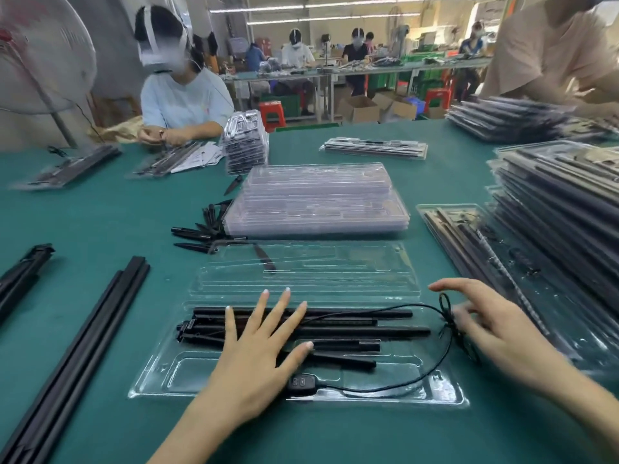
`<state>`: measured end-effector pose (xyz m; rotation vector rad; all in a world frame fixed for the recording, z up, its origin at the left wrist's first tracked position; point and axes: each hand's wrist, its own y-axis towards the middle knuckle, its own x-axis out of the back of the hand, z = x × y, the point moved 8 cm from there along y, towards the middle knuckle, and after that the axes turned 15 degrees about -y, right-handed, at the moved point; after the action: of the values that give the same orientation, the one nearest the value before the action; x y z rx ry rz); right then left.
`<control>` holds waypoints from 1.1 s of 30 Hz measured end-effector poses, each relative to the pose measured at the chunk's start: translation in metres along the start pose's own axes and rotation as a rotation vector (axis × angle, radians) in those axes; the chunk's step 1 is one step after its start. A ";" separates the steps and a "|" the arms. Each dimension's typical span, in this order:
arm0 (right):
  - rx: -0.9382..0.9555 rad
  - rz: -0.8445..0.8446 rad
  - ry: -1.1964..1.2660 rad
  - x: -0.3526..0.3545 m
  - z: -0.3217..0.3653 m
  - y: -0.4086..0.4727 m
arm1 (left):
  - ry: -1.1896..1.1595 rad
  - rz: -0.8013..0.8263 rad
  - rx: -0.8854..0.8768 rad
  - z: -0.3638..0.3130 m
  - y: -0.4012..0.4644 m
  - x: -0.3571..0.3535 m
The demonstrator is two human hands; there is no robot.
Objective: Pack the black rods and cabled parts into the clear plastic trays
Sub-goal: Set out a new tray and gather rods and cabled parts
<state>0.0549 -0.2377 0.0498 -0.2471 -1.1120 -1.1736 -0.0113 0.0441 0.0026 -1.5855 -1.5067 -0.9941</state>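
Seating rods and cable in the open tray (160,380) on the green table (100,202).

Left hand (264,349), fingers flat and released, presses the black rods (351,331) down; keep them level. Right hand (485,323), blurred, is at the cable (385,385) tie; its grip cannot be told. Tuck the loop inside.

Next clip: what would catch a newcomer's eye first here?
The open clear plastic clamshell tray lying near on the green table, with black rods in it under the flat left hand. At its right end the blurred right hand is at the thin black cable. Beyond stands a stack of empty clear trays.
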 end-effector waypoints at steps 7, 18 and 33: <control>0.473 0.077 -0.611 -0.006 0.011 -0.010 | -0.024 0.009 -0.054 0.000 -0.003 -0.001; 0.368 -0.054 -0.091 0.028 0.027 -0.009 | -0.006 0.070 -0.031 -0.002 -0.009 -0.003; 0.077 -0.059 -0.016 0.024 0.023 0.000 | 0.036 0.089 -0.040 -0.003 -0.009 -0.006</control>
<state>0.0412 -0.2365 0.0800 -0.1656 -1.1833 -1.1799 -0.0207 0.0394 -0.0013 -1.6395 -1.3877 -1.0030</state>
